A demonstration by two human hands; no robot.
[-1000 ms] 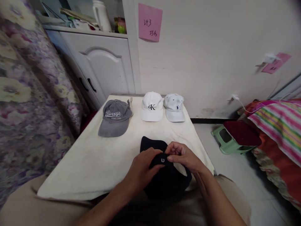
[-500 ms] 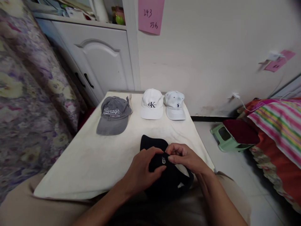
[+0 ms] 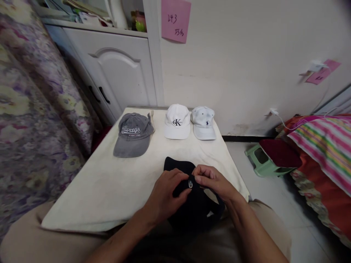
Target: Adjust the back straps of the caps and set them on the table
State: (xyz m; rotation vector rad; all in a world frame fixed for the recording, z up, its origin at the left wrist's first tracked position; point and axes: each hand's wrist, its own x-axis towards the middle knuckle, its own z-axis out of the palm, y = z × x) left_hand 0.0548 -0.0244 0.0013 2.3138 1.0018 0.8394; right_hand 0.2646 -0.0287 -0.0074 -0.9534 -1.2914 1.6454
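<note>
A black cap [image 3: 186,213] lies at the front edge of the table, its brim pointing away to the left and its strap opening on the right. A small metal buckle [image 3: 190,183] shows on it between my hands. My left hand [image 3: 168,195] grips the cap beside the buckle, thumb and index finger on either side. My right hand [image 3: 212,180] pinches the cap's strap just right of the buckle; the strap end is mostly hidden by the fingers.
Across the cream-covered table [image 3: 109,190] sit a grey cap [image 3: 133,135], a white cap [image 3: 177,122] and a pale blue cap [image 3: 204,123]. A cabinet [image 3: 117,69] and wall stand behind. To the right are a green stool [image 3: 257,160] and a bed [image 3: 326,153].
My left thumb and fingers have closed in on the buckle. My right hand has shifted slightly left and up, still pinching. The other caps stay put.
</note>
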